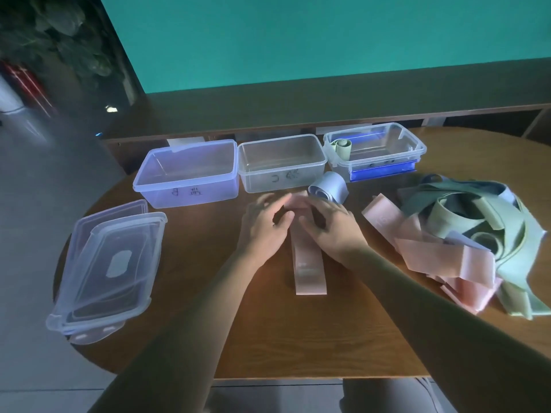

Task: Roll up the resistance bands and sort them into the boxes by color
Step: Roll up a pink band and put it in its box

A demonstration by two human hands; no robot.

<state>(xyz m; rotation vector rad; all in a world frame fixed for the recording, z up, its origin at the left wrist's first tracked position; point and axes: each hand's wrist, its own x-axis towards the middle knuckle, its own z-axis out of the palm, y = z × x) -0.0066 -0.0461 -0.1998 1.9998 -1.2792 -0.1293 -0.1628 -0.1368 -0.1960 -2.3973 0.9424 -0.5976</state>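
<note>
A pink resistance band (308,263) lies flat on the table, running toward me, with its far end curled into a small roll. My left hand (264,226) and my right hand (332,226) both hold that rolled end between fingers and thumbs. A rolled blue-grey band (329,187) lies just behind my right hand. Three clear boxes stand in a row at the back: the left box (185,174), the middle box (281,165), and the right box (375,150), which holds a rolled green band (343,149).
A heap of loose pink, green and blue-grey bands (465,234) covers the table's right side. Stacked clear lids (110,269) sit at the left edge of the round wooden table (268,338). A low shelf and teal wall stand behind.
</note>
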